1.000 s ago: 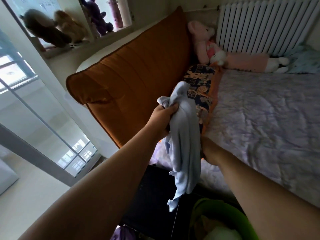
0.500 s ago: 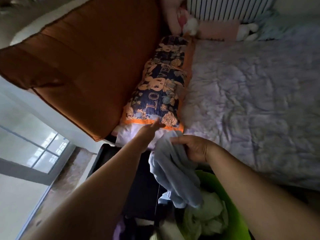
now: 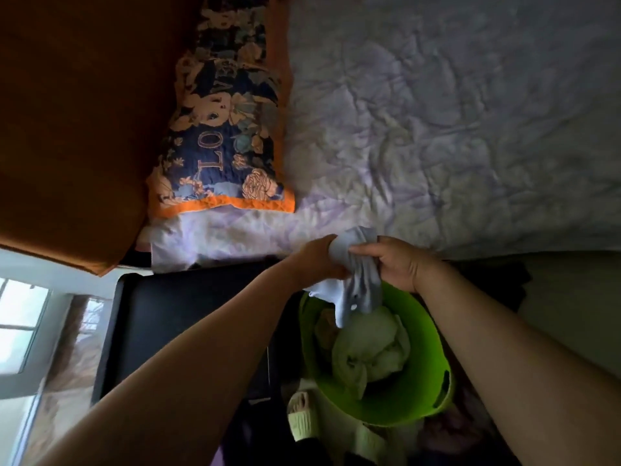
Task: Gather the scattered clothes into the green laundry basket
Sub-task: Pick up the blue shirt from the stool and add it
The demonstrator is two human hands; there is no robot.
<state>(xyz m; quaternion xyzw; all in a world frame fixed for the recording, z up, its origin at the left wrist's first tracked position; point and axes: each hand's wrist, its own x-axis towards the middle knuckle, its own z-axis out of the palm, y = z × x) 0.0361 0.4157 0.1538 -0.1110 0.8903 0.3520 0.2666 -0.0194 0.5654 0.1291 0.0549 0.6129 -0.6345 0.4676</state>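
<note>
You have a light blue garment (image 3: 356, 284) bunched and hanging over the far rim of the green laundry basket (image 3: 416, 395), its loose end dangling inside. The round basket stands upright on the floor just beside the bed, holding a crumpled pale green cloth (image 3: 369, 351).

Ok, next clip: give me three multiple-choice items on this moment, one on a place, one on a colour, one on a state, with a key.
1. Where is the pale blue garment?
A. above the basket's far rim
B. on the pillow
C. on the floor

2. What colour is the laundry basket?
A. white
B. green
C. red

3. How is the garment held?
A. left hand only
B. lying loose
C. both hands grip it

Key: 1 A, it hangs over the rim; 2 B, bright green wall; 3 C, left hand and right hand are both curled on it.
</note>
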